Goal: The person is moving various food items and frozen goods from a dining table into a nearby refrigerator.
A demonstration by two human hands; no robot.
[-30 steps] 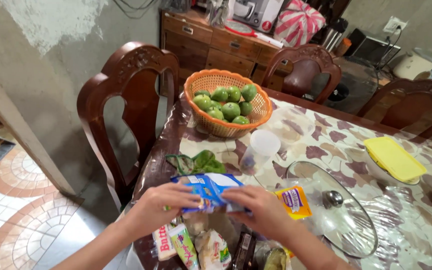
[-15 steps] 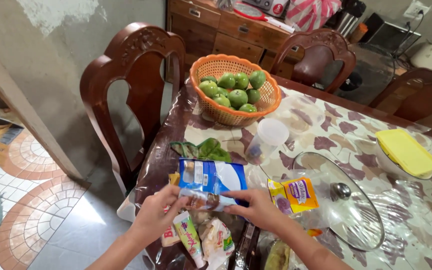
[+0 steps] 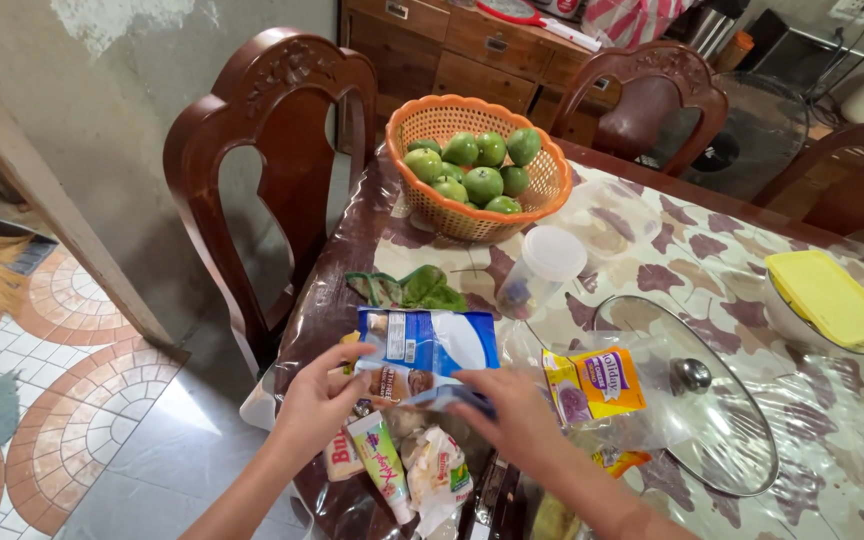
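So we're looking down at the near left corner of the table with the leaf-patterned cloth under clear plastic (image 3: 712,270), and both hands are working on a blue and white soft plastic food pouch (image 3: 426,345). It's lying flat close to that corner, just in front of the green cloth bundle (image 3: 407,290).

The left hand (image 3: 320,400) is curling its fingers in at the pouch's lower left edge, thumb and forefinger nearly closed, and it's looking like a pinch on the edge, though we can't quite tell how much film it's really got. The right hand (image 3: 512,420) is gripping the lower right corner, fingers folded over a flap of the pouch.

Our guess on handling: it's a light, floppy thing, thin slick film that's going to crinkle and slide under the fingers, and the contents are probably going to shift around inside. The sealed edges and corners are looking like the best places to grab, since the middle is just going to buckle.

Around it we're seeing a yellow and purple snack packet (image 3: 594,385) just to the right, a glass pot lid with a metal knob (image 3: 697,400), a clear plastic jar with a white lid (image 3: 542,272), and an orange woven basket of green fruit (image 3: 452,225) further back. More small packets are piling up at the near edge.
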